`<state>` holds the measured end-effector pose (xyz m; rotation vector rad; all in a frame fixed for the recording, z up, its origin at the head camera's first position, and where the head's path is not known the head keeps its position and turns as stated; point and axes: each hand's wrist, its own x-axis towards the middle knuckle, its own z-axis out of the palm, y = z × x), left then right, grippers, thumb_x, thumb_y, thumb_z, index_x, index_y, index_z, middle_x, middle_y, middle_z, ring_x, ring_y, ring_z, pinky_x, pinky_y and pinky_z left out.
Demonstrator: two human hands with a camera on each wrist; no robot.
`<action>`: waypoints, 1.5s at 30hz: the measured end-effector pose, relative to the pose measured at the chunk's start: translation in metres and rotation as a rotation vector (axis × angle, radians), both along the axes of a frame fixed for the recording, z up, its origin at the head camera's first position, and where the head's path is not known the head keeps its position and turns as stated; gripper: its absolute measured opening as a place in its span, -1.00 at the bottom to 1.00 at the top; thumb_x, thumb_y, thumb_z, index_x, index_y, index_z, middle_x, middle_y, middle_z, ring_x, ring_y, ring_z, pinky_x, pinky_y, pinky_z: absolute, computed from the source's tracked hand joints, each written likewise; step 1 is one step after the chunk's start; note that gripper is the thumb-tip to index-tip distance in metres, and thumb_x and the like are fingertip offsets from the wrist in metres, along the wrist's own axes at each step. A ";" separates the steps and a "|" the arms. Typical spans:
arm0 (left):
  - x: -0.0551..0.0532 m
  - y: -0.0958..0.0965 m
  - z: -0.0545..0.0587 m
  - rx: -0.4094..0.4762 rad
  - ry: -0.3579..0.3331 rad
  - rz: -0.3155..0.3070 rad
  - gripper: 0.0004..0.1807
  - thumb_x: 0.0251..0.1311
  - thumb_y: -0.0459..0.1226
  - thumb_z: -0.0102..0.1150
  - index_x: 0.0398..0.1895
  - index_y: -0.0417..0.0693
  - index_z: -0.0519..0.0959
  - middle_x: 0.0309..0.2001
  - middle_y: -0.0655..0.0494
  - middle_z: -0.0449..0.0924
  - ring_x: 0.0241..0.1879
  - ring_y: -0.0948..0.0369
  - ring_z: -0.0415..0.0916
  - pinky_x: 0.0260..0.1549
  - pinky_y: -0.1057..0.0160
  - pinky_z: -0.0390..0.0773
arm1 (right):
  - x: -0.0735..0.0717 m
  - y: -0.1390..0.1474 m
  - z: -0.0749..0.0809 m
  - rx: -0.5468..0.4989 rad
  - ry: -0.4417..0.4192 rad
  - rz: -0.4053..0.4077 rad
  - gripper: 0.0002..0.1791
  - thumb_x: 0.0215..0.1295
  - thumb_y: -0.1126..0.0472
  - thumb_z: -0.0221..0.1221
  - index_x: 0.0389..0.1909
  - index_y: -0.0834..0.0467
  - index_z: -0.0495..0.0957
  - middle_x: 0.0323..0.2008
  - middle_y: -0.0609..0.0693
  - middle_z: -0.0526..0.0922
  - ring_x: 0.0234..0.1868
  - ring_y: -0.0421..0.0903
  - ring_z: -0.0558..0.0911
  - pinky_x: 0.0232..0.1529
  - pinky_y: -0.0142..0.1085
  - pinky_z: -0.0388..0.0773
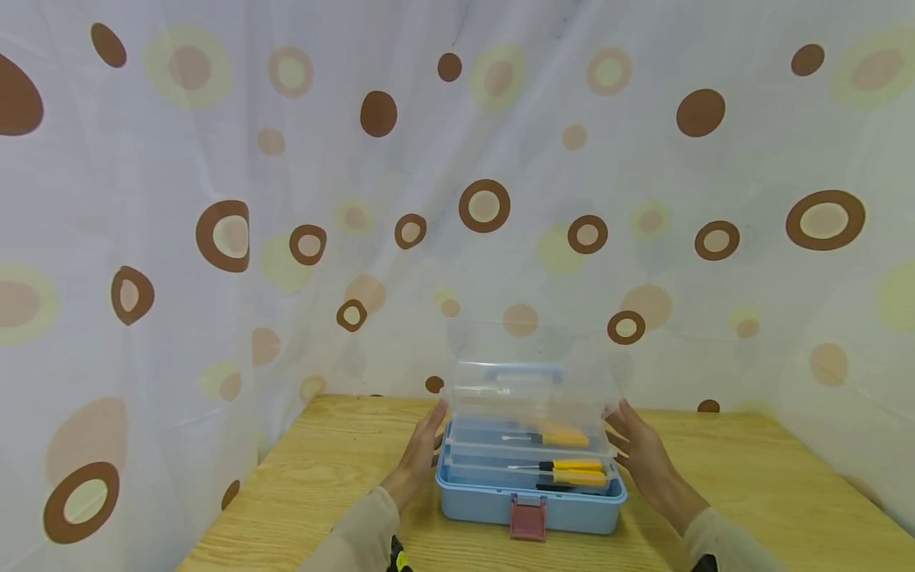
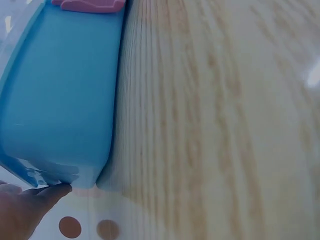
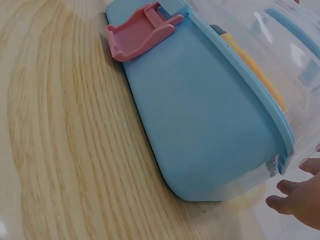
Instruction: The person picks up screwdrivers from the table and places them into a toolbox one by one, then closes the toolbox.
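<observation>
A light blue toolbox (image 1: 493, 508) stands on the table with its clear lid (image 1: 529, 349) raised and its pink latch (image 1: 527, 520) hanging down in front. Behind the clear plastic, at several levels, lie screwdrivers with yellow-orange handles (image 1: 577, 465). At the toolbox's left side is my left hand (image 1: 416, 454), thumb up by the lid's edge; in the left wrist view a fingertip (image 2: 62, 188) meets the box's end. My right hand (image 1: 649, 459) is at the right side, its fingers (image 3: 287, 187) loosely extended beside the clear plastic. Whether they touch it is hard to tell.
The light wooden table (image 1: 357, 445) extends to both sides of the toolbox. A white curtain (image 1: 429, 143) with brown and yellow circles hangs behind the table and along its sides.
</observation>
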<state>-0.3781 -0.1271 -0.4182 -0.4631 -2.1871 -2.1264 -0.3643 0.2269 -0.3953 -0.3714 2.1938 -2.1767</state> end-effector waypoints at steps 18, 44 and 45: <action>0.005 -0.002 -0.001 0.030 -0.065 -0.016 0.01 0.48 0.33 -0.18 0.66 -0.22 -0.06 0.60 -0.35 -0.10 0.47 -0.43 -0.01 0.32 -0.37 0.20 | 0.007 0.007 0.000 -0.030 -0.089 0.189 -0.09 0.68 -0.23 -0.39 0.55 0.21 -0.70 0.57 0.31 -0.65 0.48 0.58 -0.39 0.39 0.44 -0.25; -0.001 -0.038 -0.006 0.136 -0.155 -0.359 -0.13 0.50 -0.11 0.07 0.67 -0.17 -0.13 0.60 -0.24 -0.02 0.45 -0.24 0.19 0.26 -0.16 0.42 | 0.011 0.028 0.001 0.141 -0.058 0.349 -0.12 0.69 0.06 -0.15 0.60 0.33 -0.53 0.57 0.42 -0.48 0.53 0.45 -0.16 0.36 0.31 0.22; -0.001 -0.039 -0.007 0.140 -0.157 -0.368 -0.13 0.48 -0.14 0.08 0.67 -0.18 -0.13 0.61 -0.23 -0.05 0.44 -0.22 0.21 0.26 -0.15 0.43 | 0.012 0.028 0.001 0.145 -0.060 0.350 -0.10 0.68 0.07 -0.13 0.59 0.34 -0.55 0.56 0.43 -0.55 0.53 0.47 -0.24 0.37 0.35 0.16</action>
